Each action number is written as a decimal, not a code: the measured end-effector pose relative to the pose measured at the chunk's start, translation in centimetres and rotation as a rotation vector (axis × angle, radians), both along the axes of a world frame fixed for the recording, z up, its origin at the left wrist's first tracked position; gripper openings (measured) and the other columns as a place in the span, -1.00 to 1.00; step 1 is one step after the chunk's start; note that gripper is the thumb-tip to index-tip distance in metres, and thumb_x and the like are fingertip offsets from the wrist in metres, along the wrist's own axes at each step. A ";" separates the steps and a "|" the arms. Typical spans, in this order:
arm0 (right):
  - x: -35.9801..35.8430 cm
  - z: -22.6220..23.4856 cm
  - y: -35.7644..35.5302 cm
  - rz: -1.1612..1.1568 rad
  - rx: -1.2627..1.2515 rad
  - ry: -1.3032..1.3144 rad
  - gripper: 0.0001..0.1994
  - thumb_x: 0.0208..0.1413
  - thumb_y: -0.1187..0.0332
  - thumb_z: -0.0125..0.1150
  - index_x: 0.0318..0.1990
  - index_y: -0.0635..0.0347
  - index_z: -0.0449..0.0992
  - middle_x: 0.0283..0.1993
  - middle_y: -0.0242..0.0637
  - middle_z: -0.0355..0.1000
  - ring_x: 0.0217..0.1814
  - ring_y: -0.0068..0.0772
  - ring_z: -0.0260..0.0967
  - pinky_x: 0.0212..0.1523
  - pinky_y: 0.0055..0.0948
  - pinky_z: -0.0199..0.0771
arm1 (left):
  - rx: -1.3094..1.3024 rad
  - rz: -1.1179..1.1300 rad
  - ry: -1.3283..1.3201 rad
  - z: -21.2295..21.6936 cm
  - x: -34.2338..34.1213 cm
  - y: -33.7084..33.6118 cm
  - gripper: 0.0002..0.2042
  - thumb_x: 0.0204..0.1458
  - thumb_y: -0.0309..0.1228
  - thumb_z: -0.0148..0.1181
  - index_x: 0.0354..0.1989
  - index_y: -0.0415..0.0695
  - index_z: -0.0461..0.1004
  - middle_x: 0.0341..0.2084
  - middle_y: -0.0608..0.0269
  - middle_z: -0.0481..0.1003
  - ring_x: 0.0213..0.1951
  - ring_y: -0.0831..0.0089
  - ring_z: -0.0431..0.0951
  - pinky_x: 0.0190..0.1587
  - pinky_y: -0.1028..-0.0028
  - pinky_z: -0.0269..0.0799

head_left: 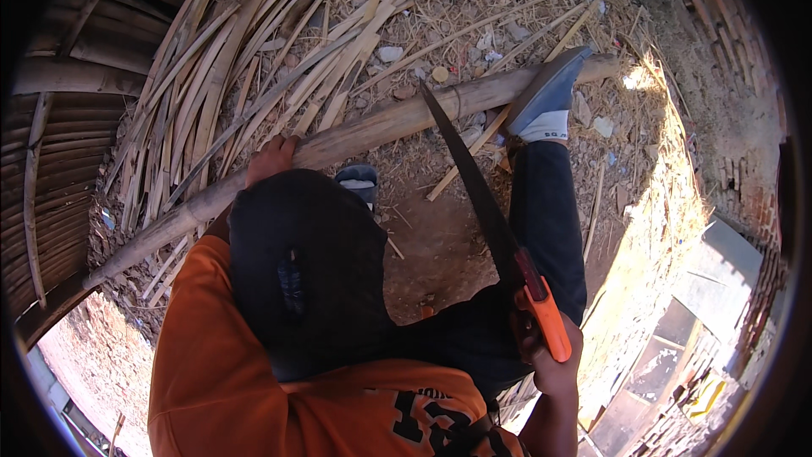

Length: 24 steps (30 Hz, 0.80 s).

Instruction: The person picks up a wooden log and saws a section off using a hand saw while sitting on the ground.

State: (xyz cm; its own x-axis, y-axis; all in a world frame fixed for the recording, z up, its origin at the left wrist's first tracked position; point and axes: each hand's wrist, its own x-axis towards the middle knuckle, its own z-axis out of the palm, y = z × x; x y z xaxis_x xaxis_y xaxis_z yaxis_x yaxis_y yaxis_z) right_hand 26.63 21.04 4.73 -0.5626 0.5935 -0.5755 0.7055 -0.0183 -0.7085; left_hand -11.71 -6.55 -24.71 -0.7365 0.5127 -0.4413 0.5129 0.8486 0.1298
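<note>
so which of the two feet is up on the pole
The right foot in the grey shoe, pressed on the long pole; the other shoe sits on the ground below it.

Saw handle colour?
Orange, gripped by the right hand; the saw handle shows best in the head view.

The left hand (271,158) lay mostly behind the raised dark trouser knee (304,271), only knuckles showing on the bamboo pole (338,142). The near shoe (357,183) was half hidden by that knee. The pole's left end ran into shadow under the woven wall (51,161). The right hand (554,360) covered part of the saw's orange handle (545,317)
</note>
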 end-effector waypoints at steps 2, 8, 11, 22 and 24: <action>-0.2 0.0 -0.2 -0.022 -0.014 0.044 -0.60 -0.06 0.47 0.18 0.00 0.37 0.61 -0.37 -0.27 0.55 -0.39 -0.52 0.48 -0.31 -0.49 0.44 | 0.008 -0.008 0.013 0.0 0.0 -0.1 -0.36 0.05 -0.12 0.33 0.33 0.10 0.30 0.19 0.09 0.40 0.17 -0.05 0.51 0.21 0.04 0.45; -1.6 -0.4 -0.4 -0.018 -0.021 -0.045 -0.67 -0.05 0.47 0.20 -0.08 0.37 0.58 -0.31 -0.31 0.55 -0.33 -0.55 0.45 -0.23 -0.49 0.45 | 0.015 0.010 -0.008 0.1 0.0 -0.3 -0.38 0.07 -0.14 0.31 0.34 0.09 0.30 0.18 0.10 0.40 0.17 -0.05 0.52 0.19 0.03 0.47; -1.8 -1.8 -1.1 0.018 -0.015 0.026 -0.70 -0.05 0.46 0.21 -0.12 0.37 0.57 -0.34 -0.32 0.53 -0.35 -0.55 0.43 -0.24 -0.48 0.45 | -0.012 -0.001 -0.014 0.9 0.0 0.6 -0.38 0.07 -0.15 0.30 0.34 0.09 0.30 0.18 0.10 0.40 0.16 -0.05 0.53 0.19 0.02 0.47; -1.6 -0.8 -0.7 0.024 -0.030 0.034 -0.66 -0.05 0.49 0.18 -0.07 0.40 0.57 -0.37 -0.30 0.51 -0.35 -0.55 0.45 -0.25 -0.50 0.44 | -0.004 0.010 0.005 0.1 -0.1 0.0 -0.39 0.07 -0.19 0.28 0.34 0.09 0.30 0.18 0.12 0.42 0.18 -0.02 0.53 0.19 -0.01 0.46; -1.8 -0.9 -0.8 0.058 -0.001 0.045 -0.66 -0.05 0.50 0.18 -0.06 0.41 0.57 -0.36 -0.31 0.51 -0.34 -0.57 0.44 -0.26 -0.53 0.42 | -0.005 0.006 -0.016 0.1 -0.2 0.1 -0.39 0.07 -0.18 0.29 0.34 0.10 0.30 0.18 0.12 0.41 0.19 -0.02 0.52 0.19 -0.01 0.45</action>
